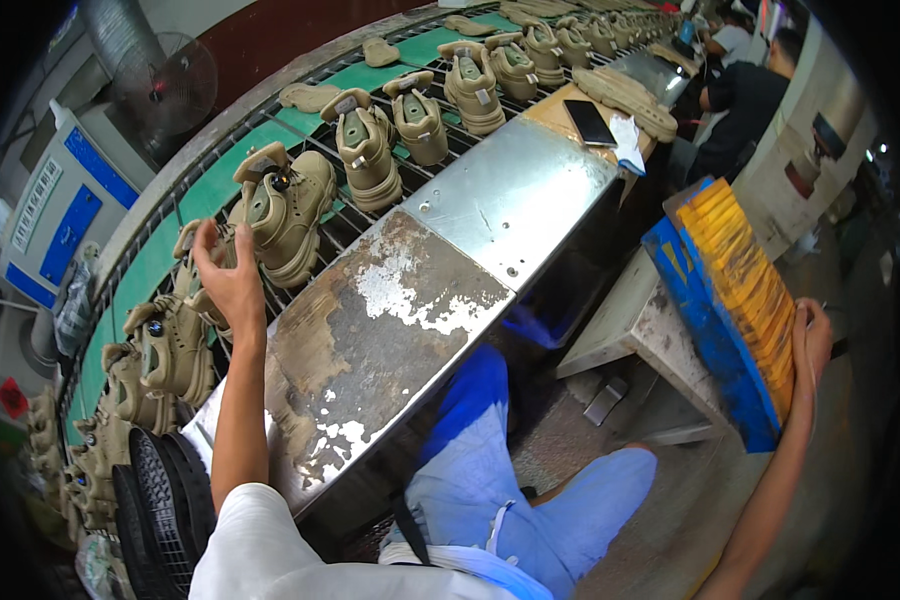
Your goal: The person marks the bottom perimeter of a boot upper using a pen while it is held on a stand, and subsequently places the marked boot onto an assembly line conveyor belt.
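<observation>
My left hand (pixel 232 282) is raised over the near edge of the rack, thumb and fingers apart, holding nothing. It overlaps a row of tan lace-up shoes; the nearest large one, a tan shoe (pixel 295 215), stands just right of my fingertips. Another tan shoe (pixel 175 350) sits below and left of the hand. Far to the right, my right hand (pixel 815 338) is at the outer edge of a yellow-wrapped board (pixel 735 270) with a blue side (pixel 705 340). Its fingers look bent together; whatever they hold is too small to make out.
A metal-topped bench (pixel 515 190) with a worn, peeling section (pixel 370 330) runs along the rack. On its far end lie a phone (pixel 590 122) and tan soles (pixel 625 103). Black soles (pixel 160 500) stand lower left. A person in dark clothing (pixel 745 115) sits at upper right.
</observation>
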Motion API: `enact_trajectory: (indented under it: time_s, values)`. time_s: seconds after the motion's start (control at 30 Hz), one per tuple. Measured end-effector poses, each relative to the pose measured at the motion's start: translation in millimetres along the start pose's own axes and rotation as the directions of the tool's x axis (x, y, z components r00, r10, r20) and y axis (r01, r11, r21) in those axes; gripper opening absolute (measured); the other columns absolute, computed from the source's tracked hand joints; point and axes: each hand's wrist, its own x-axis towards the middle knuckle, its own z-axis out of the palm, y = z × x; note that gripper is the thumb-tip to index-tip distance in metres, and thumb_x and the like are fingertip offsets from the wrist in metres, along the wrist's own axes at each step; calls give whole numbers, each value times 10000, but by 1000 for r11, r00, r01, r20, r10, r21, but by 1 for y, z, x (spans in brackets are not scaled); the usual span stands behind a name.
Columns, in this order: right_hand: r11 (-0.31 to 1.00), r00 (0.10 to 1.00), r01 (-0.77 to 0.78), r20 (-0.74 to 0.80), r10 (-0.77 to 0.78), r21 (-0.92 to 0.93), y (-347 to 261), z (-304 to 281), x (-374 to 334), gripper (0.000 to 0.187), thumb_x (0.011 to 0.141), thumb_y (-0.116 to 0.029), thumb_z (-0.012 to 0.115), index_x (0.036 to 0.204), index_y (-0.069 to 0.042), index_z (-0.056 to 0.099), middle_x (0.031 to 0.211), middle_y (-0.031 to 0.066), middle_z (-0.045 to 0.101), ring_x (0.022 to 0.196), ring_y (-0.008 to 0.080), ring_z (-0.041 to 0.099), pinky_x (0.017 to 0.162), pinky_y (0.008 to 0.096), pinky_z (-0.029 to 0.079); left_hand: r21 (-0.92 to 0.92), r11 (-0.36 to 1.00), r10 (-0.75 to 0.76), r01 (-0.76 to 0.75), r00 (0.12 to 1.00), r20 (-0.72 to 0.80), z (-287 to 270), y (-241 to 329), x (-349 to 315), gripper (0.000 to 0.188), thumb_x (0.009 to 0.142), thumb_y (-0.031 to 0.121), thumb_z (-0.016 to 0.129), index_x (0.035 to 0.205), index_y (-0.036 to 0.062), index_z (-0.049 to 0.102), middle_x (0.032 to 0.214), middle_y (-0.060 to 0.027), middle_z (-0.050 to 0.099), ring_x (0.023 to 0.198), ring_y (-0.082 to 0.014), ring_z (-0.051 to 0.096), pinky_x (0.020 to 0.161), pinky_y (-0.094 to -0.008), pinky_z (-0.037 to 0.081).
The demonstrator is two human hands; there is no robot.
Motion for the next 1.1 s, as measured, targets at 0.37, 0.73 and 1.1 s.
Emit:
enact_trajectory:
  time_s: [0.37, 0.73, 1.1]
  values:
    - [963, 991, 95, -114, -67, 254, -11, -10, -4, 246, 1051, -241, 616, 1170, -65, 739, 1083, 178, 774, 1048, 311, 753, 878, 402, 560, -76, 941, -286, 331, 893, 348, 48, -46, 14, 741, 788, 275, 921, 1371, -38, 586, 1273, -167, 711, 1125, -260, 692, 985, -404, 543]
    - [402, 874, 40, 163, -458, 915, -242, 3, -257, 348, 902, -241, 829, 1198, -74, 750, 1023, 134, 784, 781, 250, 735, 721, 362, 585, -278, 894, -281, 351, 923, 263, -57, 98, -179, 825, 873, 173, 873, 1526, -21, 408, 1436, -178, 579, 1303, -292, 584, 1114, -444, 477]
    - [221, 873, -118, 207, -441, 968, -281, 41, -296, 969, 697, -257, 987, 1503, -19, 505, 1447, 242, 612, 1304, 431, 615, 1092, 452, 520, -198, 759, -366, 621, 657, 659, -29, 52, -98, 403, 1107, 336, 565, 1303, -4, 652, 1181, -80, 700, 1104, -175, 651, 1000, -352, 519]
